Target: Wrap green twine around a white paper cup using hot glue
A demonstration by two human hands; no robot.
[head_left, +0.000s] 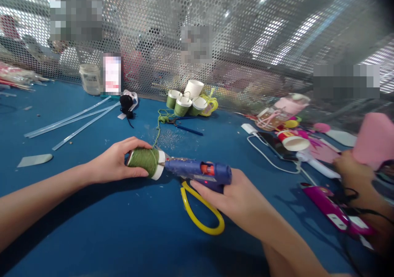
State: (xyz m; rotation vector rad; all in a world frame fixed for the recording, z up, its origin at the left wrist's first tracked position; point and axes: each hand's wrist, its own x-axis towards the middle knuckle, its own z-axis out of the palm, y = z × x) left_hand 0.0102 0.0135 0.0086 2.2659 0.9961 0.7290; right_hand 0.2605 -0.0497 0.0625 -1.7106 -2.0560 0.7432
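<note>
My left hand (121,162) is wrapped round a paper cup (143,162) wound with green yarn, which lies on its side with its white rim to the right. In my right hand (234,191) is a blue hot glue gun (197,171), its nozzle at the cup's rim and a small red light lit on its side. A strand of green yarn (157,135) runs from the cup up to a loose tangle. Below the gun lies a yellow loop handle (203,211), partly hidden by the gun and my hand.
Behind stand yarn-wrapped cups (184,105) beside dark-handled pliers (184,127). Clear glue sticks (74,119), a black yarn ball (126,104), a jar (90,79) and a phone (112,74) are at left. Right are a cable, a purple power strip (332,207) and another person's arm (363,182). Perforated metal backs the table.
</note>
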